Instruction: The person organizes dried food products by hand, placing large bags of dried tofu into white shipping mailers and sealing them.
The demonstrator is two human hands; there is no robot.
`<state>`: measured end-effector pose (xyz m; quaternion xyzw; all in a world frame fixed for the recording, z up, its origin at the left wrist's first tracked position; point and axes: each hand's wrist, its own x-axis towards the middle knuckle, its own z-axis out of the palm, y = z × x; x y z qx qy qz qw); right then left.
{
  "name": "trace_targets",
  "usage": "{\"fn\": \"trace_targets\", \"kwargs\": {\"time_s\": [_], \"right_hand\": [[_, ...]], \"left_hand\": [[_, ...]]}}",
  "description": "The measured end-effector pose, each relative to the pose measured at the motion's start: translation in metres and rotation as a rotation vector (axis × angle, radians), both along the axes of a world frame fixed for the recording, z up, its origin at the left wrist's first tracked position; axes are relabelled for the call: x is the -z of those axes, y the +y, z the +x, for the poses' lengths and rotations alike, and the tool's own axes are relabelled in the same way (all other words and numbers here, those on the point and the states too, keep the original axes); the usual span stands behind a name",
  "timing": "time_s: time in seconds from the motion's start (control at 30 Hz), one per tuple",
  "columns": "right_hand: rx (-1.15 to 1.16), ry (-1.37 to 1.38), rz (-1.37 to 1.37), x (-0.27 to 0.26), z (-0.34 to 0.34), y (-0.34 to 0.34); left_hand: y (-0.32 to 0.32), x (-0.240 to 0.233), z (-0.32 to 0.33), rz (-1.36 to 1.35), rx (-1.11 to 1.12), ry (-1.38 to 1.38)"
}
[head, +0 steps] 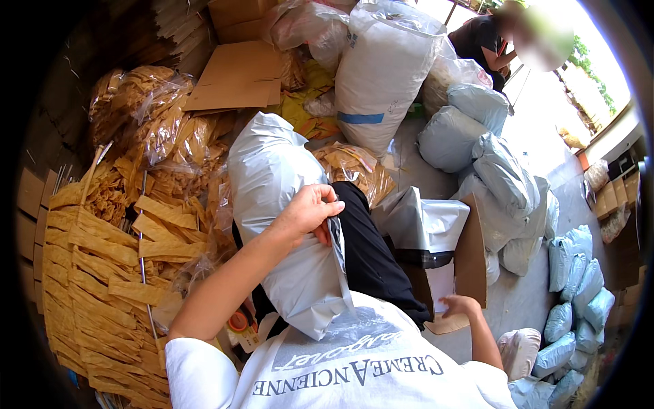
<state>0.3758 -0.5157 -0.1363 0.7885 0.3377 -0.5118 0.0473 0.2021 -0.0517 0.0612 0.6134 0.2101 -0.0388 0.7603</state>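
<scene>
A stuffed grey plastic mailing bag (278,174) lies across my lap, its flap end towards my shirt. My left hand (314,209) pinches the dark-lined edge of this bag between thumb and fingers. Low on the right, my right hand (459,305) hovers at the near side of an open cardboard box (470,250), fingers apart and nothing seen in them. Flat grey mailing bags (434,220) with a black strip hang over the box's far part. White paper sheets (440,286) stand inside it, just beyond my right fingertips.
Dried yellow sheet-like strips (97,286) pile up on the left, with a metal rod (143,255) across them. A tall white woven sack (383,76) stands ahead. Filled grey parcels (506,174) and smaller bluish parcels (577,291) crowd the right floor. Another person (480,41) sits far right.
</scene>
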Motion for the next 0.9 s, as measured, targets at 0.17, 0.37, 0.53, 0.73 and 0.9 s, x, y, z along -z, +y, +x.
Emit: {"fn": "trace_targets", "kwargs": {"time_s": [0.17, 0.37, 0.53, 0.73, 0.9], "right_hand": [[0.583, 0.158, 0.355, -0.054, -0.009, 0.044], [0.408, 0.032, 1.007, -0.185, -0.059, 0.158], [0.219, 0.511, 1.074, -0.25, -0.122, 0.226], [0.167, 0.215, 1.155, -0.261, -0.144, 0.243], [0.708, 0.553, 0.651, -0.194, -0.119, 0.201]], "left_hand": [[0.002, 0.001, -0.005, 0.001, 0.004, 0.021], [-0.006, -0.002, 0.003, -0.009, -0.001, 0.028], [-0.004, 0.003, -0.001, 0.028, -0.029, 0.01], [-0.01, 0.0, -0.001, 0.061, -0.077, -0.033], [-0.026, 0.009, 0.007, 0.399, -0.042, -0.117]]}}
